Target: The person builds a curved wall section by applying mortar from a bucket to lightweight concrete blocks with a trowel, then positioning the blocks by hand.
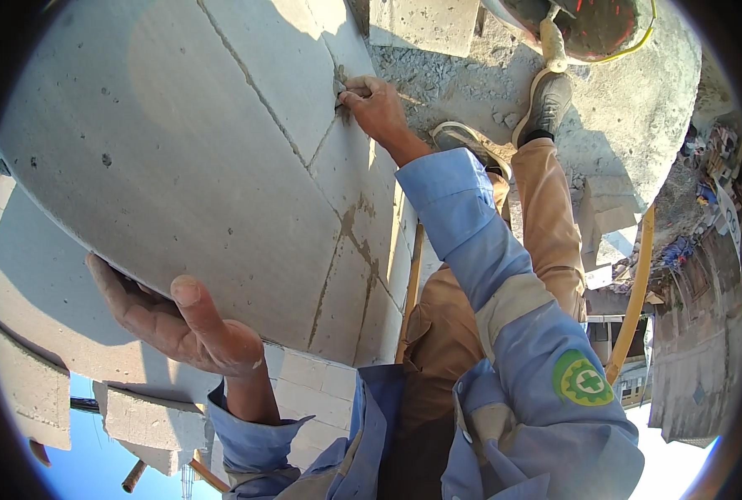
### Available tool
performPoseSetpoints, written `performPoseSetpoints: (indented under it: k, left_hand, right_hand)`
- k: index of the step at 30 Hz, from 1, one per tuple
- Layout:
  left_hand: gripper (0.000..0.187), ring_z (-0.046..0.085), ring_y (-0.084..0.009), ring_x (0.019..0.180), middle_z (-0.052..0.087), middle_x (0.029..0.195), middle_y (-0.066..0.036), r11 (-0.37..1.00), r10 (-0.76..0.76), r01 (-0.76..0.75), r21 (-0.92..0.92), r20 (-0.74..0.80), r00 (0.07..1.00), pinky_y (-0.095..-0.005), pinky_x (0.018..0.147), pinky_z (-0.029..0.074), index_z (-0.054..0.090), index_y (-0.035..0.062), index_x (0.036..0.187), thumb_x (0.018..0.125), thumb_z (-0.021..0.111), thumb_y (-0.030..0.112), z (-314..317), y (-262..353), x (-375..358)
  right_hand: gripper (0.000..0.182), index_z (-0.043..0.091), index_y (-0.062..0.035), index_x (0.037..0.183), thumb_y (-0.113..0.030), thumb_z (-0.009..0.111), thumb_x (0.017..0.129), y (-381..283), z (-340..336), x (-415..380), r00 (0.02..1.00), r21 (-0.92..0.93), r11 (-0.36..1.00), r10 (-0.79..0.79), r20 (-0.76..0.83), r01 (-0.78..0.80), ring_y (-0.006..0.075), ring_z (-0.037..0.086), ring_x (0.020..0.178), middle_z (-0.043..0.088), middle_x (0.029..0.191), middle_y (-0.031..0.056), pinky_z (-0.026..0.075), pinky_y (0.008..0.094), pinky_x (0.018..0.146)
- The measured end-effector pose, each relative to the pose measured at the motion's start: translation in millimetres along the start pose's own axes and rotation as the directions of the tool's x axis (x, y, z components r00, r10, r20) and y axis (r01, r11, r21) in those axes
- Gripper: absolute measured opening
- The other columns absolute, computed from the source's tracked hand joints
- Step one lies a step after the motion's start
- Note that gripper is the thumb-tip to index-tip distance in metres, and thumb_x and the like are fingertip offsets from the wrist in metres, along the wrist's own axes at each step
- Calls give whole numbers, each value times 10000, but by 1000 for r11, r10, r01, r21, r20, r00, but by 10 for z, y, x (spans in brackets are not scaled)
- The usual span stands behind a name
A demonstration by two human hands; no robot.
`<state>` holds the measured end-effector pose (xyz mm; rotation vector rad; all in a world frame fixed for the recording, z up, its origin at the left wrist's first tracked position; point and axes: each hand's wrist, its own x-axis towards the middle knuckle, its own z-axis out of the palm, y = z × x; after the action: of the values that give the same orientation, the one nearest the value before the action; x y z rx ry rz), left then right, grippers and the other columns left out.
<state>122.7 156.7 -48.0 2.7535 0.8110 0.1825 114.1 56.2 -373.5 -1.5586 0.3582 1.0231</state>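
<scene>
A wall of large grey blocks [221,150] fills the left and middle of the view. My left hand [179,329] grips the wall's edge, fingers wrapped behind it and thumb lying on the face. My right hand [375,107] reaches far along the wall on a blue sleeve [471,225]. Its fingertips are pinched together against a mortar joint [338,87] where blocks meet. Whether something small sits between the fingers is not clear.
My tan trousers [546,217] and dark shoes [546,104] stand on a rough concrete slab [638,100] strewn with rubble. A yellow pipe [634,292] runs by the slab edge. Loose blocks [150,421], a wooden stick [410,283], sky and distant buildings show beyond.
</scene>
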Motion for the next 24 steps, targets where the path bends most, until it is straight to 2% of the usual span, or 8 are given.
performPoseSetpoints:
  k: [8, 11, 15, 17, 19, 20, 22, 24]
  left_hand:
    - [828, 310, -342, 1464, 379, 1432, -263, 1000, 2, -2, -30, -15, 1000, -505, 1163, 340, 264, -53, 1490, 941, 510, 516, -20, -41, -19]
    - [836, 257, -363, 1488, 357, 1454, -270, 999, -38, 38, -1, -6, 999, -512, 1192, 280, 264, -50, 1499, 939, 541, 507, -67, -25, -30]
    - [836, 230, -385, 1494, 320, 1495, -278, 1000, -29, 29, -2, -18, 999, -551, 1192, 251, 264, -47, 1506, 936, 552, 492, -64, -34, -24]
    - [828, 211, -409, 1494, 280, 1535, -274, 998, -30, 30, 54, 6, 1000, -587, 1192, 209, 275, -35, 1507, 928, 572, 477, -95, -3, -12]
    - [816, 205, -415, 1495, 271, 1546, -271, 998, -38, 37, 44, 4, 999, -595, 1192, 199, 286, -23, 1503, 926, 580, 472, -109, -3, -6]
    - [803, 198, -420, 1495, 263, 1556, -268, 998, -37, 37, 42, 15, 999, -603, 1191, 189, 297, -11, 1500, 923, 588, 466, -106, -3, -1]
    - [795, 199, -422, 1494, 264, 1556, -268, 998, -45, 44, 32, 6, 999, -603, 1190, 192, 306, 2, 1497, 920, 598, 464, -104, 5, 5]
    - [787, 200, -423, 1494, 266, 1555, -268, 998, -53, 53, 29, 8, 999, -604, 1189, 194, 315, 15, 1494, 917, 608, 462, -104, 4, -1]
  right_hand:
    - [327, 686, 11, 1087, -215, 732, 853, -173, -252, -116, 999, -127, 992, 7, -45, -13, 278, 701, 851, 728, 954, 169, 539, 382, 772]
    - [312, 686, 9, 1076, -212, 727, 859, -454, -686, -325, 967, -127, 986, -131, -219, 105, 284, 691, 816, 707, 909, 169, 540, 381, 751]
    - [233, 677, -14, 1049, -158, 720, 872, -1255, -1508, -764, 699, -491, 735, -647, -304, 467, 296, 663, 775, 659, 857, 142, 531, 371, 715]
    - [288, 647, -18, 1113, -162, 714, 873, -1447, -1892, -734, 601, -764, 554, -748, -282, 331, 337, 646, 879, 659, 988, 167, 518, 440, 814]
    - [294, 647, -17, 1136, -203, 666, 908, -1465, -2166, -567, 671, -906, 404, -708, -223, 126, 370, 654, 986, 657, 1086, 195, 511, 471, 893]
    - [294, 647, -17, 1136, -203, 666, 908, -1447, -2230, -443, 663, -910, 394, -717, -215, 131, 370, 654, 986, 657, 1086, 195, 511, 471, 893]
    - [376, 655, -35, 1189, -297, 646, 919, -1354, -2341, -178, 922, -874, 453, -235, -307, -175, 420, 650, 1054, 689, 1074, 220, 509, 531, 883]
    - [364, 677, -38, 1151, -304, 654, 903, -1173, -2436, 128, 945, -896, 398, -163, -282, -199, 425, 647, 1079, 691, 1054, 243, 507, 538, 892]
